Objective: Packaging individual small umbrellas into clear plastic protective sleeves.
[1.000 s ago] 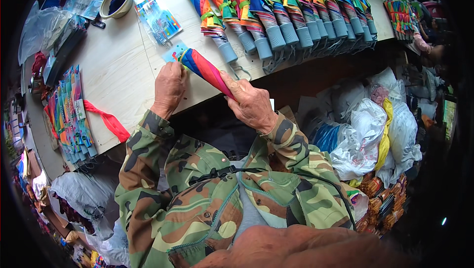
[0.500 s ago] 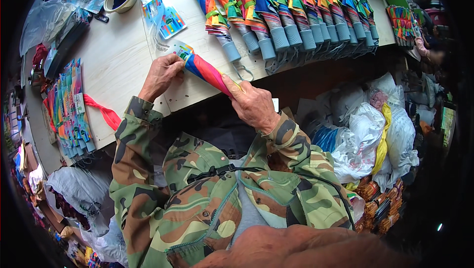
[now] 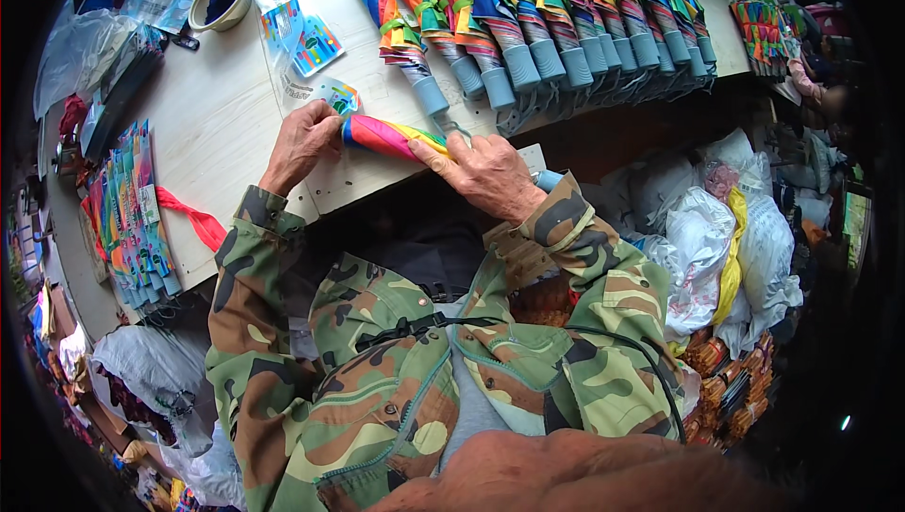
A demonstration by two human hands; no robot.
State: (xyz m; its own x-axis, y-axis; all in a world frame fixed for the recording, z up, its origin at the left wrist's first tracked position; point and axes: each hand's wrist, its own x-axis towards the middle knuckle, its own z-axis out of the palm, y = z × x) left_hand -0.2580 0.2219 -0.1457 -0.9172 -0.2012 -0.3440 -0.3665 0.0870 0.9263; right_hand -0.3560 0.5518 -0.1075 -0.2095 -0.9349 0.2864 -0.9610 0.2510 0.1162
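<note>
A folded rainbow umbrella (image 3: 388,138) lies across between my hands, over the table's front edge. My right hand (image 3: 490,175) is closed round its middle, and a bit of its grey-blue handle (image 3: 547,179) shows past my wrist. At the umbrella's left end, my left hand (image 3: 306,142) pinches the mouth of a clear plastic sleeve (image 3: 335,94) with a colourful print. That end of the umbrella is at the sleeve's mouth; how far inside it sits, I cannot tell. More printed sleeves (image 3: 304,39) lie flat just beyond my left hand.
Rolled rainbow umbrellas (image 3: 528,26) with grey handles lie in a row at the table's far side. Sleeved umbrellas (image 3: 137,215) are stacked at left, beside a red cloth strip (image 3: 193,217). A cream bowl (image 3: 220,0) stands at the back. White plastic bags (image 3: 698,248) fill the right.
The umbrella has swung from a slant to nearly level. My right hand has moved a little right and its handle end now shows. My left hand stays at the sleeve.
</note>
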